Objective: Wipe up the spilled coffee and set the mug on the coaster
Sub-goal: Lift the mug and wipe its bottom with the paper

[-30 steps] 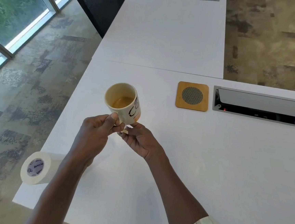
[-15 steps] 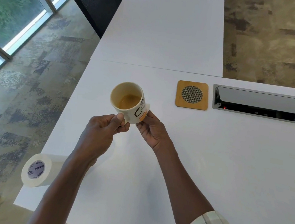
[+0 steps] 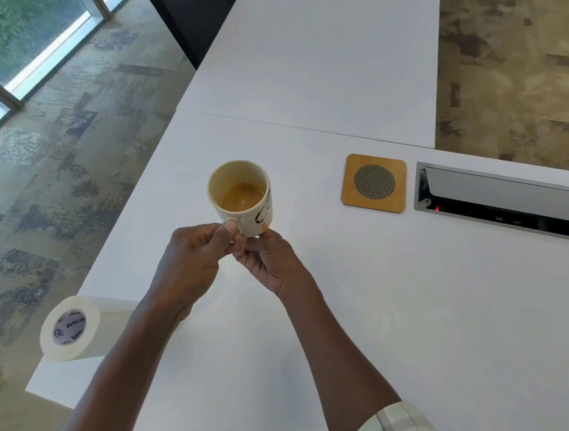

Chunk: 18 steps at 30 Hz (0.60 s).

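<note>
A cream mug (image 3: pixel 240 194) with black lettering and some coffee in it is held above the white table (image 3: pixel 439 315). My left hand (image 3: pixel 193 259) pinches it at the handle, thumb on top. My right hand (image 3: pixel 268 262) has its fingers under the mug's base. A square wooden coaster (image 3: pixel 374 183) with a round mesh centre lies on the table to the right of the mug, apart from it. No spilled coffee shows on the table surface.
A paper towel roll (image 3: pixel 70 329) lies on its side at the table's near left corner. A metal cable box (image 3: pixel 508 200) with its lid raised is set into the table right of the coaster. A black chair (image 3: pixel 184 3) stands at the far left.
The mug stays lifted and has tilted a little. My right hand has slid from the mug's side back under its base, close to my left hand.
</note>
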Available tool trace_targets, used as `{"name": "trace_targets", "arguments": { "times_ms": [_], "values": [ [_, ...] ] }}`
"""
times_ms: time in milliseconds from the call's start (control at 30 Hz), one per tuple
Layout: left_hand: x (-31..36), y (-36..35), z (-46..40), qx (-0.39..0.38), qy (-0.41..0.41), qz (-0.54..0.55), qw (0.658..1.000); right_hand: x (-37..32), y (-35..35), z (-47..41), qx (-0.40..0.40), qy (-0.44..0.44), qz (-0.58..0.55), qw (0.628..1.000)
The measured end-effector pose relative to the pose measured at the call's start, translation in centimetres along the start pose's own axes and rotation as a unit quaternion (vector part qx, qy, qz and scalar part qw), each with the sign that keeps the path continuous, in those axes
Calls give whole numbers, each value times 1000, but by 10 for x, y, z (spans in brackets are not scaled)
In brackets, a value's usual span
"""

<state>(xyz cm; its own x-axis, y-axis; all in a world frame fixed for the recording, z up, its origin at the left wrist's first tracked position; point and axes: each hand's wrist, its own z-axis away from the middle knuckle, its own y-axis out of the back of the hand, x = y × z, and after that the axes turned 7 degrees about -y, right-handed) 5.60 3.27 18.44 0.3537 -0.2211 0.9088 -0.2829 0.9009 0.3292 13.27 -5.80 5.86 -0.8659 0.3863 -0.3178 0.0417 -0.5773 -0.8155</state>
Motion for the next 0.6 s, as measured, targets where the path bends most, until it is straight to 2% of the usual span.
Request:
{"name": "trace_targets", "arguments": {
  "times_ms": [167, 600],
  "values": [
    [-6, -3, -4, 10, 6, 13, 1000, -5, 14, -2, 13, -18, 6, 1000],
    [-12, -14, -14, 5, -4, 44, 999, -26, 38, 10, -41, -27, -2, 999]
  ]
}}
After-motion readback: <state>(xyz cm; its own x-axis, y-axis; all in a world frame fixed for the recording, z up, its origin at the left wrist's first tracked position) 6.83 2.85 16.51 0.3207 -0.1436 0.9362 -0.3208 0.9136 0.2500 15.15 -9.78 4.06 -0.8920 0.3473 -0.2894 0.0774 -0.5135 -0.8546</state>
